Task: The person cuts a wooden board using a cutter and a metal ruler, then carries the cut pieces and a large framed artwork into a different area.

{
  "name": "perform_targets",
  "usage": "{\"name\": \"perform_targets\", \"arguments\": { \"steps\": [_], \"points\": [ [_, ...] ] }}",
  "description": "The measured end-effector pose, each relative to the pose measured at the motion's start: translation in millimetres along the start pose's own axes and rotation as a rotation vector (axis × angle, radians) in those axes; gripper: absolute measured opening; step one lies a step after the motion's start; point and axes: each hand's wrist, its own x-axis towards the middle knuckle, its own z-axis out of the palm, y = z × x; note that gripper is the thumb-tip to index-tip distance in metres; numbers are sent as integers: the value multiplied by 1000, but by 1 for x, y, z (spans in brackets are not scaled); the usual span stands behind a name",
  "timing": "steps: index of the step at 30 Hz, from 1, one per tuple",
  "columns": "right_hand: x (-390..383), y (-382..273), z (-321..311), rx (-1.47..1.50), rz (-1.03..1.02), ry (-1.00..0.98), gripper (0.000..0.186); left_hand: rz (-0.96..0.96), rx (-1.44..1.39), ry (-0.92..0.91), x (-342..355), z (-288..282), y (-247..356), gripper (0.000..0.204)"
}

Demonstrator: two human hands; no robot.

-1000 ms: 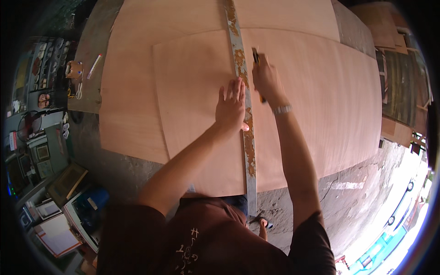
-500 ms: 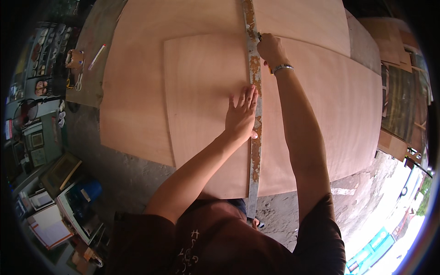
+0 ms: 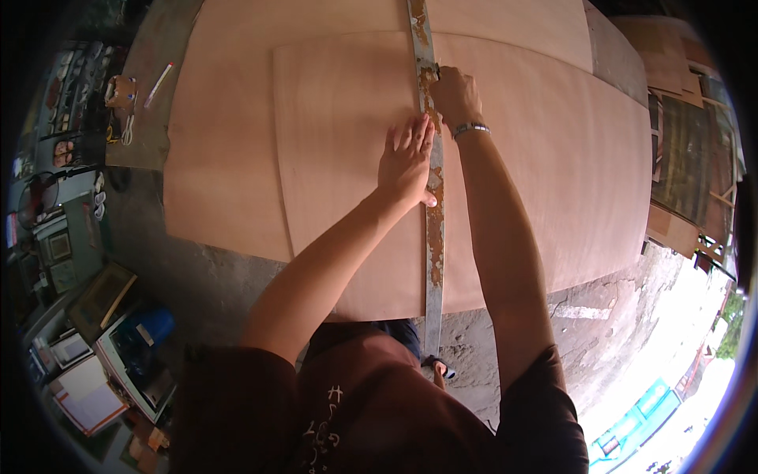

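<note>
A long metal straightedge with worn, rust-coloured patches runs lengthwise over a thin plywood sheet and past its near edge. My left hand lies flat on the sheet and the straightedge's left side, fingers stretched forward and thumb on the metal. Farther along, my right hand is closed around what looks like a utility knife. Only the knife's dark front end shows, against the straightedge's right edge; my fist hides the rest. Beneath lies a larger plywood sheet.
At the far left, a red-and-white marker, a small brown box and scissors rest on a grey surface. Frames and a blue container stand lower left. Boards lean at the right.
My right hand has come toward me along the straightedge, closer to my left hand. My left hand stays pressed down. The whole view has shifted, so the sheets appear higher.
</note>
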Motion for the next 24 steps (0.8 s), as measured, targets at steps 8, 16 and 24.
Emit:
{"name": "perform_targets", "arguments": {
  "steps": [8,16,24],
  "points": [
    [-123,19,2,-77,13,60,21,-8,19,10,-1,5,-3,142],
    [-249,53,6,-61,83,23,28,-34,76,112,3,18,1,142],
    [-360,88,11,-25,119,1,34,-43,133,26,1,8,6,143]
  ]
}}
